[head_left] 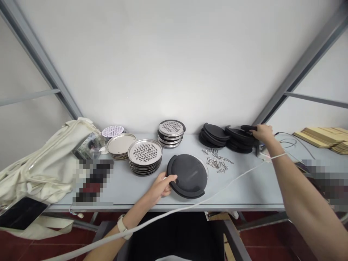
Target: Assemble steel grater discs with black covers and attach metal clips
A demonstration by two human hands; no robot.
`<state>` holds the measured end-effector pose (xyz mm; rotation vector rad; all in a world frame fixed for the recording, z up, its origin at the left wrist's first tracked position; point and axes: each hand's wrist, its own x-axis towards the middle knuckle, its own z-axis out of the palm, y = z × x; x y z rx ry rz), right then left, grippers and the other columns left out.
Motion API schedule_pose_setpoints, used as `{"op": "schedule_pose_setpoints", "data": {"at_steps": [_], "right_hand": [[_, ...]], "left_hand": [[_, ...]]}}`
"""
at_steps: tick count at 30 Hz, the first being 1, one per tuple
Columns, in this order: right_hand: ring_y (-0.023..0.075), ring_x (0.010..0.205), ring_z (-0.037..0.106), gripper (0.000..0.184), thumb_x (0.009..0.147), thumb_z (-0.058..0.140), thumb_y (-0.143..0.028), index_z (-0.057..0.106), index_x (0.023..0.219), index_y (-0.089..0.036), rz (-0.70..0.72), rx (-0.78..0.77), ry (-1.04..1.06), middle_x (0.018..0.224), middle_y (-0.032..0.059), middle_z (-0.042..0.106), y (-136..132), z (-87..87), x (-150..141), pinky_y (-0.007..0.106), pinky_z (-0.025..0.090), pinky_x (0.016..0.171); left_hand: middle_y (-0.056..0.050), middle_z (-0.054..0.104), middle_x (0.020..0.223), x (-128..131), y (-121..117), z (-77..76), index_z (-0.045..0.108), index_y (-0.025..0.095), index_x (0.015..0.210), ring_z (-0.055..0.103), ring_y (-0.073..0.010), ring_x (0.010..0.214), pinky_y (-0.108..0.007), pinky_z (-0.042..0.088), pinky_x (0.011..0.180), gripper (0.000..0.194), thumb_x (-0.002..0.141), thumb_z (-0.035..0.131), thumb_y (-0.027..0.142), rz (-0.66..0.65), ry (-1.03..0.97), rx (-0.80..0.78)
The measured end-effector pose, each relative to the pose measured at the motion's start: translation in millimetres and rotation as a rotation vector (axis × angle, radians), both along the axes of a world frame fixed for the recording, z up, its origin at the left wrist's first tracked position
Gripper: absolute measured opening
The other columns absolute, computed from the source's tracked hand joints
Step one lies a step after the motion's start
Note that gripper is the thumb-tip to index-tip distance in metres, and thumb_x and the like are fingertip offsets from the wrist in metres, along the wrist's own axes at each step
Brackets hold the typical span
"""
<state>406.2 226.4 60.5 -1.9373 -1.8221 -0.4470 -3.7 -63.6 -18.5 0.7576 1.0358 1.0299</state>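
My left hand (162, 187) pinches the rim of a black round plastic disc (189, 174) with a raised curved edge, thumb on top. A thin pale or clear edge shows behind it; I cannot tell what it is. Far to the right, my right hand (263, 133) is closed on a dark piece (248, 128) at the top of a stack of black round discs (238, 139); most of that piece is hidden. Another black stack (214, 134) stands beside it. Round metal grater plates (145, 152) are piled left of my left hand.
A heap of small metal clips (217, 159) lies between hands. More grater plates (172, 128) and plain discs (121, 144) stand at the back. A white cable (206, 199) crosses in front. A cream bag (54, 156) lies left, yellow sheets (323, 136) right.
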Motion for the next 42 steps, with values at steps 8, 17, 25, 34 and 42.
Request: {"op": "schedule_pose_setpoints", "data": {"at_steps": [8, 17, 25, 34, 42], "right_hand": [[0.0256, 0.107, 0.044, 0.027, 0.088, 0.051, -0.022, 0.055, 0.114, -0.015, 0.337, 0.171, 0.003, 0.113, 0.0145, 0.057, -38, -11.3, -75, 0.036, 0.033, 0.092], [0.0299, 0.093, 0.052, 0.024, 0.083, 0.054, -0.033, 0.06, 0.1, -0.017, 0.613, 0.199, 0.299, 0.095, 0.0135, 0.059, -41, -59.2, -135, 0.045, 0.042, 0.086], [0.0357, 0.113, 0.043, 0.044, 0.087, 0.052, -0.039, 0.05, 0.12, -0.01, 0.426, 0.32, 0.288, 0.118, 0.0217, 0.051, -95, -58.7, -137, 0.053, 0.033, 0.096], [0.0249, 0.099, 0.058, 0.039, 0.089, 0.051, -0.047, 0.047, 0.117, -0.02, 0.715, -0.224, 0.461, 0.111, 0.0127, 0.058, -207, -95.7, -141, 0.041, 0.047, 0.089], [0.0289, 0.097, 0.061, 0.065, 0.072, 0.064, -0.062, 0.056, 0.113, -0.013, 0.483, -0.59, 0.388, 0.103, 0.0161, 0.065, -166, -63.9, -186, 0.035, 0.048, 0.081]], "left_hand": [[0.012, 0.031, 0.051, 0, 1, -5.1, 0.044, 0.017, 0.077, 0.019, 0.0001, 0.04, -0.017, 0.008, 0.038, 0.039, 0.069, 0.073, 0.043, 0.016, -0.001, 0.006], [0.012, 0.028, 0.048, -1, -1, -5.9, 0.048, 0.016, 0.074, 0.02, -0.0014, 0.04, -0.017, 0.008, 0.037, 0.035, 0.071, 0.07, 0.043, -0.029, 0.025, 0.076], [0.011, 0.026, 0.049, -2, -2, -0.3, 0.045, 0.017, 0.071, 0.018, -0.0015, 0.041, -0.017, 0.007, 0.037, 0.033, 0.073, 0.069, 0.04, -0.039, -0.012, 0.071], [0.013, 0.021, 0.049, -21, -19, 6.2, 0.04, 0.019, 0.072, 0.013, -0.0009, 0.041, -0.017, 0.004, 0.039, 0.034, 0.072, 0.067, 0.04, -0.008, 0.073, -0.077], [0.013, 0.021, 0.051, -31, -23, 9.2, 0.036, 0.02, 0.072, 0.012, -0.0008, 0.042, -0.016, 0.003, 0.04, 0.04, 0.07, 0.068, 0.043, -0.034, 0.121, -0.113]]}}
